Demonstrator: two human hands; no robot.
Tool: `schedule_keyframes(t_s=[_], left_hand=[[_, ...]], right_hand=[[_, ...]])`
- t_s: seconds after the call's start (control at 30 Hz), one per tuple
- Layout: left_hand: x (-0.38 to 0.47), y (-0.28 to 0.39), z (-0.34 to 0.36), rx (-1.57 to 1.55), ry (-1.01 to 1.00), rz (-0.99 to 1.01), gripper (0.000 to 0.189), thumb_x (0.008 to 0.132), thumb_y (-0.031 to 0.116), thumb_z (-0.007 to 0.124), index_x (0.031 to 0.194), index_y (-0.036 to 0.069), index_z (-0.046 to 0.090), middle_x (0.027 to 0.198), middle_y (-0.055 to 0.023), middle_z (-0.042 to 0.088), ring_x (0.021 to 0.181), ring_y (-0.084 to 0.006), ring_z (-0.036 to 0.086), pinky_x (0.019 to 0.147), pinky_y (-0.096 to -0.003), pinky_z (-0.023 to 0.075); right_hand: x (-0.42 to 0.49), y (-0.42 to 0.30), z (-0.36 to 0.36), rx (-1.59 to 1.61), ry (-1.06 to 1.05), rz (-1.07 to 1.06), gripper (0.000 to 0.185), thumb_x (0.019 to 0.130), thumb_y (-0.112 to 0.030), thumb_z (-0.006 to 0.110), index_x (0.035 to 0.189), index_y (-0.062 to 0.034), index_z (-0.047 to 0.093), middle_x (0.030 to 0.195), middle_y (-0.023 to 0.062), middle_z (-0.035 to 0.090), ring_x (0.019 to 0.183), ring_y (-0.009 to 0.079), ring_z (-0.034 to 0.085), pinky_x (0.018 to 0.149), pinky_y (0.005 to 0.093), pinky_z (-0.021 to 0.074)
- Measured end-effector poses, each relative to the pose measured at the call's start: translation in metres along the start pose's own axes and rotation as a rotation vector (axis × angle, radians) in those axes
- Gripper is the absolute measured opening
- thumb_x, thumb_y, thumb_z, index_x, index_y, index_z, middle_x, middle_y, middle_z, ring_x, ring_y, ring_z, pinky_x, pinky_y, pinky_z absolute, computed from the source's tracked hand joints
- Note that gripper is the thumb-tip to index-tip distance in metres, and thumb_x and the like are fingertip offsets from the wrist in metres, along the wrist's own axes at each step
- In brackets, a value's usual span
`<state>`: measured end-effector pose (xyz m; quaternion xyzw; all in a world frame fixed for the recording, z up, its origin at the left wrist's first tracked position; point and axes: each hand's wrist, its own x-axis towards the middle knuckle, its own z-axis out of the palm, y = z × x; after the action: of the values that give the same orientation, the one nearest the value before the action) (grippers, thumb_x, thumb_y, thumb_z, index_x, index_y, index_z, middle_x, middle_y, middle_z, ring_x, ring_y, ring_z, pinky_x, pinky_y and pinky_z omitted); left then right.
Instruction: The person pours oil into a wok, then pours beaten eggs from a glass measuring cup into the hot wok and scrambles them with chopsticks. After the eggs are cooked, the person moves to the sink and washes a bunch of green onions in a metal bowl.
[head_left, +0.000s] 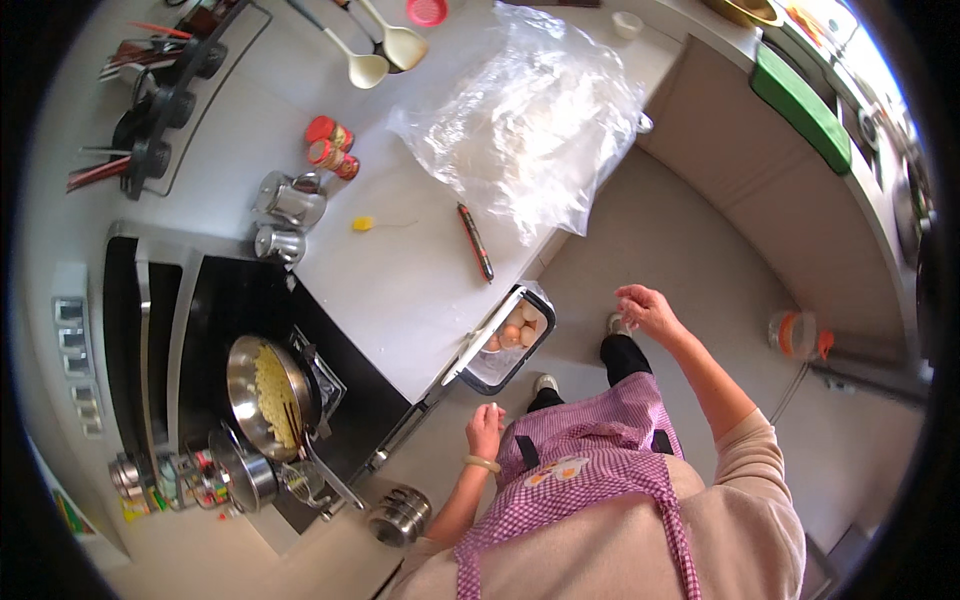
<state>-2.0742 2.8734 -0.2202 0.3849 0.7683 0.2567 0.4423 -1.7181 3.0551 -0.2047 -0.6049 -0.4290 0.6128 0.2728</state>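
My left hand (486, 429), with a bangle at the wrist, hangs below a bin with a black rim (551, 330) fixed at the counter edge; eggshells (514, 334) lie inside it. Held out over the floor, my right hand (639, 306) has its fingers bent, and no object shows in it. On the counter (360, 300) are a large clear plastic bag (517, 120), a red and black pen-like tool (475, 242) and a small yellow tag (363, 223). A steel frying pan (244, 375) holding yellow food (274, 390) and chopsticks (292, 424) sits on the stove.
Red-lidded jars (334, 146) and steel pots (289, 199) stand along the wall. A steel pot (255, 476) is beside the pan, whose handle (330, 472) points towards the cooktop's front edge. A clear container with orange parts (793, 335) is at the right. Ladles (367, 69) hang at the top.
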Motion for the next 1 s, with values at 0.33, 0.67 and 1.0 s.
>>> schedule_keyframes(t_s=[0.33,0.67,1.0], left_hand=[[0.026,0.106,0.053,-0.035,0.388,0.059,0.018,0.091,0.020,0.062,0.097,0.004,0.061,0.079,-0.0075,0.065,0.066,-0.0178,0.062,0.061,-0.0322,0.0498],[0.112,0.180,0.041,0.459,0.605,0.188,0.037,0.085,0.025,0.068,0.109,0.002,0.054,0.097,-0.0140,0.054,0.090,-0.0321,0.055,0.079,-0.0436,0.0465],[0.188,0.212,0.046,0.629,0.528,0.195,0.041,0.085,0.040,0.067,0.100,0.003,0.054,0.099,-0.0159,0.060,0.091,-0.0360,0.061,0.074,-0.0481,0.0493]], right_hand=[[0.078,-0.041,-0.066,-0.031,-0.269,0.088,0.029,0.093,-0.016,0.055,0.117,-0.0011,0.060,0.092,0.0077,0.066,0.070,0.0136,0.064,0.061,0.0279,0.0534],[0.091,-0.040,-0.088,-0.027,-0.295,0.127,0.025,0.091,-0.017,0.055,0.109,-0.0020,0.064,0.087,0.0049,0.066,0.071,0.0139,0.065,0.061,0.0282,0.0541],[0.081,-0.063,-0.110,-0.078,-0.147,0.109,0.025,0.089,-0.019,0.058,0.105,-0.0014,0.066,0.081,0.0052,0.066,0.068,0.0144,0.065,0.061,0.0286,0.0546]])
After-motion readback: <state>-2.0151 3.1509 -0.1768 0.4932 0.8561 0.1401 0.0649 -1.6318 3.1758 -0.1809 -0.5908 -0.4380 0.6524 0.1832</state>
